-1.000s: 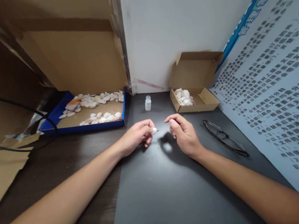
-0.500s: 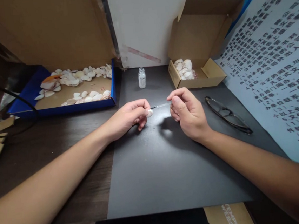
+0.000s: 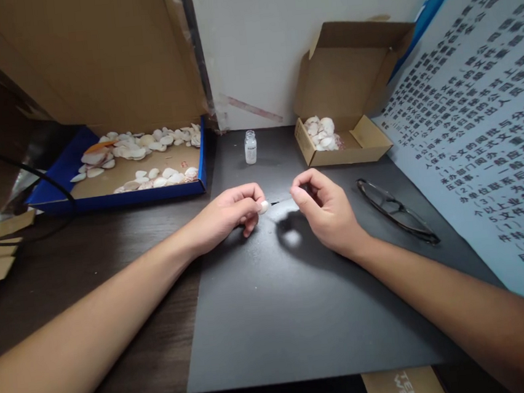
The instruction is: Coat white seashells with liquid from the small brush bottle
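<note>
My left hand (image 3: pixel 240 210) pinches a small white seashell (image 3: pixel 263 207) between thumb and forefinger above the grey mat. To its right, my right hand (image 3: pixel 321 209) is closed on the end of a thin brush (image 3: pixel 283 201) with a see-through handle and a dark tip. The tip points left at the shell, with a narrow gap between them. Beyond the hands, a small bottle (image 3: pixel 251 149) with a white lower part and label stands upright, without a cap.
A blue-edged tray (image 3: pixel 151 196) at the left holds many shells. An open cardboard box (image 3: pixel 355 153) at the back right holds more white shells. Black-framed glasses (image 3: pixel 397 211) lie right of my right hand on the grey mat (image 3: pixel 302 322). A black cable (image 3: pixel 32 169) curves at far left.
The brush tip has drawn back slightly from the shell to the right. My right hand's fingers have closed more tightly around the handle. The camera view has tilted slightly upward.
</note>
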Demonstrator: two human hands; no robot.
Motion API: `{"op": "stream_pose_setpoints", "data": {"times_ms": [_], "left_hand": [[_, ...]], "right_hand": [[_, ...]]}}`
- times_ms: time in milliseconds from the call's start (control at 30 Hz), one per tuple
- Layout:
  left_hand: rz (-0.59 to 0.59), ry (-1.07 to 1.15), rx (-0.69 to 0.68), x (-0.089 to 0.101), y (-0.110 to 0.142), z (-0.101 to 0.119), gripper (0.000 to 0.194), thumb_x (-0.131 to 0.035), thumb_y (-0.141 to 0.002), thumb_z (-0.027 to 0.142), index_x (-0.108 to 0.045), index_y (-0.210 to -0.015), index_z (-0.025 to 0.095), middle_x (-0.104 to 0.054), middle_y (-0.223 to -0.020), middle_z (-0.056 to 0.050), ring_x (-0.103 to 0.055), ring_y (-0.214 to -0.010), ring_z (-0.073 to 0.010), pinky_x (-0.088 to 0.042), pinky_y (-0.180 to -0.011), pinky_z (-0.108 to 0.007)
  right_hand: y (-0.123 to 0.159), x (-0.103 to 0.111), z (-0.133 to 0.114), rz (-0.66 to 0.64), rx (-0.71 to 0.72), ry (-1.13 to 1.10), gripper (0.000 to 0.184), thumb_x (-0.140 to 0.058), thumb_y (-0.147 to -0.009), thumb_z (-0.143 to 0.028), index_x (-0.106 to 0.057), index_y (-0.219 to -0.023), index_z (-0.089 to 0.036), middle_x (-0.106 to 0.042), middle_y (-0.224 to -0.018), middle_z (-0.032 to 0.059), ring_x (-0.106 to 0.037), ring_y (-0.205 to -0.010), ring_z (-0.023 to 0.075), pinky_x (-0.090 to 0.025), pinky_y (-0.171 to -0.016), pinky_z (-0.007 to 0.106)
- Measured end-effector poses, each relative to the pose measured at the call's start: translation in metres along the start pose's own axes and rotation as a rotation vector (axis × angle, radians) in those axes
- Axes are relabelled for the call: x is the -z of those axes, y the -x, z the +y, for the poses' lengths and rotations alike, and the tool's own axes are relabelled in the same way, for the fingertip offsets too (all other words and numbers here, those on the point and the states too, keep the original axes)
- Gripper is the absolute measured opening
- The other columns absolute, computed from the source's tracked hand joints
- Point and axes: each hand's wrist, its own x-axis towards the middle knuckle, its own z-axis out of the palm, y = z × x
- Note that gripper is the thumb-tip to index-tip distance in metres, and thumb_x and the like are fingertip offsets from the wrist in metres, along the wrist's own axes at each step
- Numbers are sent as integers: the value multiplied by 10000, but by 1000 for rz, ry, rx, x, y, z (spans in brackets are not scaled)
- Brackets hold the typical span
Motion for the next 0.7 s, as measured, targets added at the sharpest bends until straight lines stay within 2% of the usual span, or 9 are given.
{"op": "stream_pose_setpoints", "data": {"times_ms": [167, 333, 500, 700], "left_hand": [[12, 3, -5, 0, -1, -1, 82, -566, -775, 207, -495, -741, 182, -437, -575, 49, -457, -507, -77, -399, -480, -174], [12, 27, 3, 0, -1, -1, 100, -582, -761, 193, -483, -779, 188, -466, -555, 63, -483, -465, -72, -412, -461, -175], [29, 6, 18, -3, 0, 3, 100, -568, -766, 181, -471, -791, 184, -484, -541, 67, -494, -432, -70, -419, -428, -171], [20, -15, -2, -3, -1, 2, 163, -595, -823, 248, -444, -811, 189, -524, -634, 63, -500, -438, -54, -430, -421, -173]], "right_hand": [[1, -1, 3, -38, 26, -174, 209, -464, -955, -408, -503, -894, -212, -395, -654, -33, -352, -526, 84, -298, -506, 241], [0, -1, 0, -17, 0, -53, 159, -522, -925, -350, -500, -875, -202, -413, -667, -35, -358, -540, 78, -298, -515, 238], [1, -1, 3, -51, 3, -219, 173, -464, -955, -379, -469, -908, -212, -397, -684, -38, -341, -520, 73, -289, -497, 233], [0, -2, 3, -45, -34, -90, 211, -508, -931, -407, -433, -901, -212, -391, -664, -49, -356, -524, 76, -292, -502, 231]]}}
